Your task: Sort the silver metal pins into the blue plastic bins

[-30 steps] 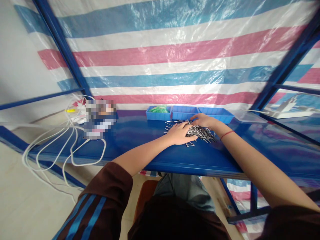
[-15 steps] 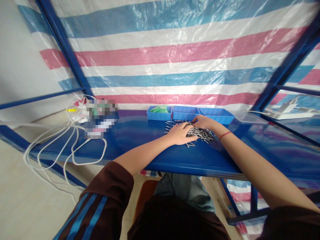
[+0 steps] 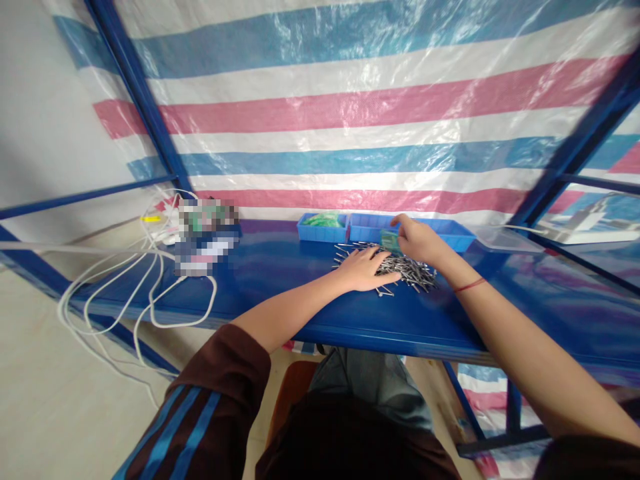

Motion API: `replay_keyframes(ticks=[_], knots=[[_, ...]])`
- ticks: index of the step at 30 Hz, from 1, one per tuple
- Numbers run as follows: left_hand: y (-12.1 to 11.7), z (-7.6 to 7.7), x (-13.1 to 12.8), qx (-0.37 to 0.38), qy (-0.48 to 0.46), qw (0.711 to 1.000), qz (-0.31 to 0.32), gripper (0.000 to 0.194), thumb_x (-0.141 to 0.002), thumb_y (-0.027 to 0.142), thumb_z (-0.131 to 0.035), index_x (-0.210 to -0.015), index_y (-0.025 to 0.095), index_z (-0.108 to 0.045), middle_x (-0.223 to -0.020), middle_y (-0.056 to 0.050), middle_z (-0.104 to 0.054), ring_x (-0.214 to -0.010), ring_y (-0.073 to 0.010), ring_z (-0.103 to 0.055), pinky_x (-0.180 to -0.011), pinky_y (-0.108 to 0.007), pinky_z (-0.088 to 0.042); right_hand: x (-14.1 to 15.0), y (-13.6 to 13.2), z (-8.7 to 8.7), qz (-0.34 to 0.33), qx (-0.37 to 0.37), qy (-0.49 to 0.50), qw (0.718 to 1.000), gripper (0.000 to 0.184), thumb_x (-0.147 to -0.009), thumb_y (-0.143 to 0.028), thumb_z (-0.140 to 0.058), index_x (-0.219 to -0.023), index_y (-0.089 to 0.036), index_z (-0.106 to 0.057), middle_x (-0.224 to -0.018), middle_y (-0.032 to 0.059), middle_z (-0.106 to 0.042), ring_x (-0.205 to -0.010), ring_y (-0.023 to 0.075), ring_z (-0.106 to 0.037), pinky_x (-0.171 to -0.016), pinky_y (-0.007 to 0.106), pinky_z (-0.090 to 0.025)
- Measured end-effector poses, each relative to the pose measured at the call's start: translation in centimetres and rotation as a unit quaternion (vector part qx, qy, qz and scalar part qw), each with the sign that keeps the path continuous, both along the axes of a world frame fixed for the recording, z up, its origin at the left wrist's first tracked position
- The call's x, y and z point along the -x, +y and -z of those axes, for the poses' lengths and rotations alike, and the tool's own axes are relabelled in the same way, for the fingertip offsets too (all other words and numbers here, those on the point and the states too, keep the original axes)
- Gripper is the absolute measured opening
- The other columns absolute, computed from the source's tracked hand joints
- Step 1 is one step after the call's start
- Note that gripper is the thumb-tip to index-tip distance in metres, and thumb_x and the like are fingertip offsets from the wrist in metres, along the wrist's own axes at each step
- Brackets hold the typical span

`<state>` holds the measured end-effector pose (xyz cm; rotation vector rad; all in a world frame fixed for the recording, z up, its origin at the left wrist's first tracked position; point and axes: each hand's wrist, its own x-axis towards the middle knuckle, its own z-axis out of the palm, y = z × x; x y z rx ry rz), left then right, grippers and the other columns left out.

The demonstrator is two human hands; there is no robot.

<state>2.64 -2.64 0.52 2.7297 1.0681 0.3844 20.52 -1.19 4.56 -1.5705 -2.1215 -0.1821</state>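
Note:
My left hand (image 3: pixel 364 268) lies spread over the left side of a pile of thin metal rods (image 3: pixel 415 272), like long nails or screws, on the blue tabletop. Its fingers are apart and nothing shows gripped in them. Above the pile's back edge, my right hand (image 3: pixel 417 240) pinches a small greenish plastic bag (image 3: pixel 389 241); its index finger points out to the left. What the bag contains is too small to make out. Behind it stand a blue bin with green bags (image 3: pixel 323 220), a middle blue bin (image 3: pixel 365 229) and a right blue bin (image 3: pixel 457 235), partly covered by my hand.
White cables (image 3: pixel 150 300) loop over the table's left end, beside a pixelated heap (image 3: pixel 207 233). A clear plastic lid (image 3: pixel 507 239) lies right of the bins. Blue metal posts (image 3: pixel 143 100) frame the striped sheet (image 3: pixel 350 113) behind.
My right hand has lifted from the pile, and a greenish plastic bag now shows in its fingers. My left hand stays spread on the pile. The view has shifted slightly.

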Motion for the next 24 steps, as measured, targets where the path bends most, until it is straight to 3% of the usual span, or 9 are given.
replay_keyframes(ticks=[3, 6, 9, 11, 15, 20, 22, 24], knots=[[0.2, -0.1, 0.1, -0.004, -0.061, 0.998, -0.014, 0.074, -0.085, 0.071, -0.034, -0.135, 0.017, -0.041, -0.15, -0.015, -0.034, -0.14, -0.0304, -0.028, -0.114, -0.05, -0.022, 0.0, -0.8, -0.4, -0.035, -0.098, 0.025, 0.994, 0.039, -0.072, -0.005, -0.043, -0.109, -0.016, -0.054, -0.083, 0.0095, -0.059, -0.08, 0.0251, -0.059, -0.071, 0.037, -0.046], [0.9, -0.3, 0.0, -0.014, -0.186, 0.982, -0.038, 0.064, -0.087, 0.058, -0.047, -0.13, 0.012, -0.042, -0.14, -0.02, -0.044, -0.134, -0.0295, -0.039, -0.112, -0.045, -0.029, 0.3, -1.7, -0.9, -0.078, -0.135, 0.097, 0.983, 0.039, -0.073, -0.009, -0.047, -0.111, -0.019, -0.052, -0.09, 0.0087, -0.057, -0.08, 0.023, -0.059, -0.072, 0.037, -0.049], [2.0, -0.3, -0.3, 0.035, -0.329, 0.943, -0.033, 0.055, -0.086, 0.042, -0.058, -0.129, 0.012, -0.039, -0.131, -0.02, -0.053, -0.118, -0.0267, -0.055, -0.1, -0.04, -0.043, 0.8, -2.2, -1.1, -0.127, -0.107, 0.182, 0.969, 0.041, -0.074, -0.014, -0.052, -0.114, -0.022, -0.05, -0.099, 0.0073, -0.055, -0.073, 0.0182, -0.06, -0.067, 0.035, -0.05], [2.7, -0.2, -0.4, 0.101, -0.402, 0.91, -0.016, 0.039, -0.088, 0.034, -0.056, -0.12, 0.015, -0.045, -0.113, -0.014, -0.063, -0.096, -0.0208, -0.065, -0.086, -0.035, -0.05, 1.1, -2.3, -0.9, -0.156, -0.084, 0.237, 0.955, 0.042, -0.074, -0.018, -0.056, -0.115, -0.023, -0.049, -0.103, 0.0066, -0.054, -0.07, 0.0154, -0.059, -0.065, 0.034, -0.051], [3.5, -0.3, -0.3, 0.162, -0.489, 0.857, -0.002, 0.013, -0.088, 0.027, -0.055, -0.094, 0.015, -0.052, -0.082, -0.003, -0.064, -0.072, -0.0125, -0.063, -0.069, -0.025, -0.049, 1.5, -2.2, -0.5, -0.17, -0.021, 0.359, 0.917, 0.05, -0.07, -0.03, -0.069, -0.115, -0.024, -0.049, -0.107, 0.0059, -0.056, -0.066, 0.0125, -0.058, -0.064, 0.032, -0.053], [3.4, -0.9, 0.2, 0.16, -0.516, 0.841, -0.003, 0.015, -0.083, 0.025, -0.062, -0.087, 0.016, -0.051, -0.075, 0.0, -0.062, -0.068, -0.0103, -0.059, -0.067, -0.024, -0.046, 1.6, -1.9, -0.1, -0.188, 0.14, 0.396, 0.888, 0.04, -0.062, -0.047, -0.077, -0.084, -0.02, -0.059, -0.078, 0.0036, -0.062, -0.071, 0.0174, -0.06, -0.067, 0.035, -0.053], [3.2, -1.2, 0.3, 0.178, -0.503, 0.846, 0.003, 0.018, -0.083, 0.029, -0.063, -0.09, 0.016, -0.052, -0.075, 0.0, -0.062, -0.069, -0.0109, -0.061, -0.068, -0.024, -0.046, 1.6, -1.6, 0.0, -0.185, 0.134, 0.388, 0.893, 0.037, -0.061, -0.047, -0.078, -0.074, -0.02, -0.057, -0.067, 0.0011, -0.06, -0.067, 0.017, -0.059, -0.065, 0.034, -0.052], [3.1, -1.5, 0.4, 0.198, -0.487, 0.851, -0.004, 0.023, -0.085, 0.033, -0.062, -0.098, 0.017, -0.053, -0.076, -0.001, -0.063, -0.07, -0.0114, -0.062, -0.067, -0.023, -0.046, 1.5, -1.5, 0.0, -0.166, 0.077, 0.382, 0.906, 0.033, -0.062, -0.044, -0.077, -0.072, -0.019, -0.058, -0.063, -0.0001, -0.059, -0.062, 0.0159, -0.057, -0.062, 0.033, -0.05]])
